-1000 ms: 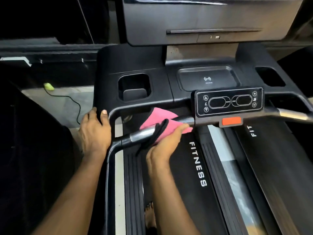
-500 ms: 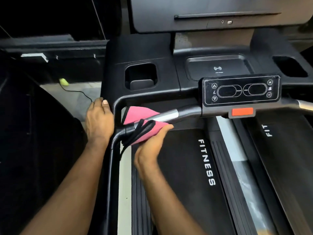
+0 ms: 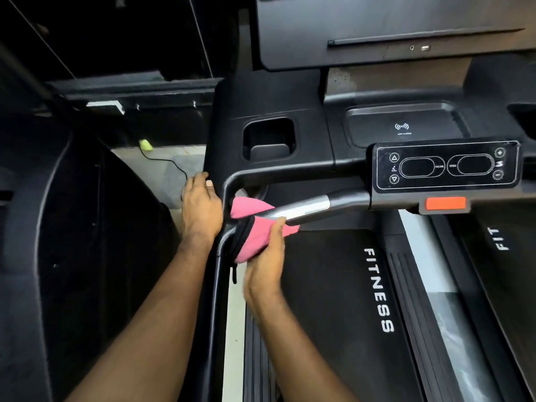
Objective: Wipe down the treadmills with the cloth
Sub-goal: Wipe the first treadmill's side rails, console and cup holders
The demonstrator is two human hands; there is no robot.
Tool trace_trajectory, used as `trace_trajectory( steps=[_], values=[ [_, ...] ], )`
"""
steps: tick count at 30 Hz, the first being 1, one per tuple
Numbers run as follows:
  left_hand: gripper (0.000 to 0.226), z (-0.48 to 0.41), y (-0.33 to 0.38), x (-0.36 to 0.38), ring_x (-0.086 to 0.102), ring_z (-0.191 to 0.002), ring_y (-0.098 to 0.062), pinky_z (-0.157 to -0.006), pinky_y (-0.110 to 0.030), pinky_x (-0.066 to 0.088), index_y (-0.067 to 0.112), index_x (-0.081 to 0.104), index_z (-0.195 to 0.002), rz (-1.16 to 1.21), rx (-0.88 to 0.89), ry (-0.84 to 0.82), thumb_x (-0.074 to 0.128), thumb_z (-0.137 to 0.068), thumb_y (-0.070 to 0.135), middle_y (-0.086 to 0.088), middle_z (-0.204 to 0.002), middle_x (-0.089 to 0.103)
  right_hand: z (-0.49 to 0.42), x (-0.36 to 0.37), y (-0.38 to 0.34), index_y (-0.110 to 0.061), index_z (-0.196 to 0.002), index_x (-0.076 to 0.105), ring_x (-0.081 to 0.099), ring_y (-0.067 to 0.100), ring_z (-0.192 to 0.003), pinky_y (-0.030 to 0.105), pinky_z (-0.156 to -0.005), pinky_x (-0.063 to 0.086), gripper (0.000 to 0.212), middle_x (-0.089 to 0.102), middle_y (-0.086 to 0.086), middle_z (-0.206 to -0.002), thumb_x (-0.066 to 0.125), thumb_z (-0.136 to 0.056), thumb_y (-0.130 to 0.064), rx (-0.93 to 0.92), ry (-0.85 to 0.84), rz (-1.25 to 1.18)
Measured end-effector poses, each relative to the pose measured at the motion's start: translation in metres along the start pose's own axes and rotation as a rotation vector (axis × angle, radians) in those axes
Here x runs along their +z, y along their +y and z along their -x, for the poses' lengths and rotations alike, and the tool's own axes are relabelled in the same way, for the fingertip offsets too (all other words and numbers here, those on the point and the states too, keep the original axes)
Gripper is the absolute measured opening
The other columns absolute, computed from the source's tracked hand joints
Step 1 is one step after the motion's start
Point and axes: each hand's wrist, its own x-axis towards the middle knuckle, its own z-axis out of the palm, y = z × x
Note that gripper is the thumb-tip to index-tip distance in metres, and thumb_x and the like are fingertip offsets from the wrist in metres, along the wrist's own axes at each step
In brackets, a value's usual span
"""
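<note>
Leftward along the handlebar [image 3: 301, 208] slid the cloth [image 3: 253, 247], clamped in the right hand [image 3: 265, 264].

Dim room; grey floor [image 3: 158, 177] left, black cable [image 3: 162, 160] across it; dark wall [image 3: 116, 39] behind.

Dim indoor light leaves the upper left and the left edge of the frame nearly black, with only a pale patch of floor [image 3: 171, 169] at centre left showing any brightness. A hard white highlight streaks the chrome handlebar [image 3: 301, 208] at centre, while the right hand [image 3: 265, 256] and its pink cloth [image 3: 252, 242] are smeared by motion blur. Straight lines bow toward the frame's edges under wide-angle distortion, and the white belt lettering [image 3: 378, 288] at lower right reads clearly.
</note>
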Motion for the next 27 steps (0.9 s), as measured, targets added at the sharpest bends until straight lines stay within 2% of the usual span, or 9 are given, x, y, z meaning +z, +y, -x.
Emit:
trace_trajectory(
  steps=[3,8,10,12,14,16,18,22,27],
  values=[
    [0.037,0.002,0.001,-0.002,0.046,-0.134,-0.028,-0.116,-0.038,0.032,0.007,0.055,-0.139,0.031,-0.025,-0.013,0.04,-0.105,0.011,-0.011,-0.141,0.055,0.008,-0.024,-0.01,-0.016,-0.117,0.069,0.071,0.032,-0.106,0.058,-0.101,0.051,0.068,0.076,0.006,-0.107,0.072,-0.072,-0.068,-0.12,0.068,0.286],
    [0.042,0.018,-0.012,-0.026,0.046,-0.139,-0.018,-0.113,-0.018,0.027,0.016,0.054,-0.144,0.213,-0.1,-0.155,0.043,-0.105,0.007,-0.002,-0.147,0.054,0.068,-0.012,-0.075,-0.014,-0.102,0.07,0.068,0.002,-0.078,0.027,-0.077,0.051,0.026,0.072,-0.009,-0.081,0.056,-0.102,-0.036,-0.395,0.1,0.74],
    [0.041,0.031,-0.014,-0.033,0.051,-0.135,-0.018,-0.112,-0.019,0.031,0.015,0.055,-0.143,0.198,-0.086,-0.136,0.043,-0.105,0.008,-0.004,-0.144,0.058,0.075,0.024,-0.1,-0.019,-0.098,0.064,0.066,0.009,-0.084,0.032,-0.082,0.047,0.029,0.069,-0.012,-0.08,0.048,-0.104,-0.042,-0.54,0.016,0.912],
    [0.041,0.043,-0.015,-0.032,0.059,-0.124,-0.02,-0.106,-0.025,0.042,0.016,0.058,-0.14,0.217,-0.098,-0.069,0.042,-0.102,0.015,-0.006,-0.134,0.065,0.057,0.066,-0.108,-0.017,-0.111,0.059,0.063,0.025,-0.1,0.041,-0.097,0.04,0.039,0.072,-0.005,-0.098,0.038,-0.103,-0.05,-0.617,0.023,1.294],
    [0.042,0.051,-0.017,-0.03,0.065,-0.111,-0.027,-0.096,-0.035,0.051,0.019,0.06,-0.136,0.241,-0.142,0.009,0.042,-0.098,0.019,-0.01,-0.12,0.07,0.03,0.1,-0.096,-0.01,-0.128,0.057,0.057,0.033,-0.119,0.05,-0.113,0.025,0.053,0.067,0.01,-0.124,0.033,-0.103,-0.049,-0.481,-0.024,1.746],
    [0.037,0.049,-0.019,-0.029,0.067,-0.105,-0.03,-0.093,-0.043,0.054,0.021,0.06,-0.133,0.258,-0.206,0.045,0.045,-0.099,0.012,-0.011,-0.113,0.071,0.011,0.115,-0.069,-0.01,-0.124,0.065,0.054,0.034,-0.128,0.054,-0.115,0.025,0.048,0.065,0.01,-0.127,0.036,-0.102,-0.04,-0.275,-0.213,2.079],
    [0.035,0.049,-0.017,-0.031,0.068,-0.104,-0.027,-0.093,-0.042,0.054,0.023,0.06,-0.132,0.263,-0.224,0.042,0.048,-0.101,0.013,-0.009,-0.112,0.072,0.0,0.113,-0.051,-0.007,-0.119,0.068,0.056,0.032,-0.126,0.047,-0.111,0.035,0.055,0.067,0.01,-0.124,0.034,-0.104,-0.047,-0.131,-0.294,2.04],
    [0.036,0.047,-0.013,-0.028,0.065,-0.103,-0.034,-0.09,-0.039,0.05,0.02,0.06,-0.132,0.215,-0.223,0.073,0.04,-0.103,0.009,-0.014,-0.112,0.071,-0.038,0.112,-0.053,-0.004,-0.113,0.065,0.063,0.03,-0.111,0.035,-0.103,0.045,0.077,0.067,0.019,-0.114,0.032,-0.096,-0.073,0.087,-0.111,1.451],
    [0.038,0.044,-0.011,-0.028,0.066,-0.102,-0.032,-0.089,-0.035,0.051,0.02,0.06,-0.131,0.188,-0.245,0.052,0.039,-0.103,0.006,-0.013,-0.111,0.07,-0.039,0.109,-0.052,-0.003,-0.12,0.064,0.064,0.033,-0.111,0.03,-0.09,0.046,0.058,0.068,0.013,-0.111,0.041,-0.103,-0.053,-0.02,-0.056,1.493]
  ],
)
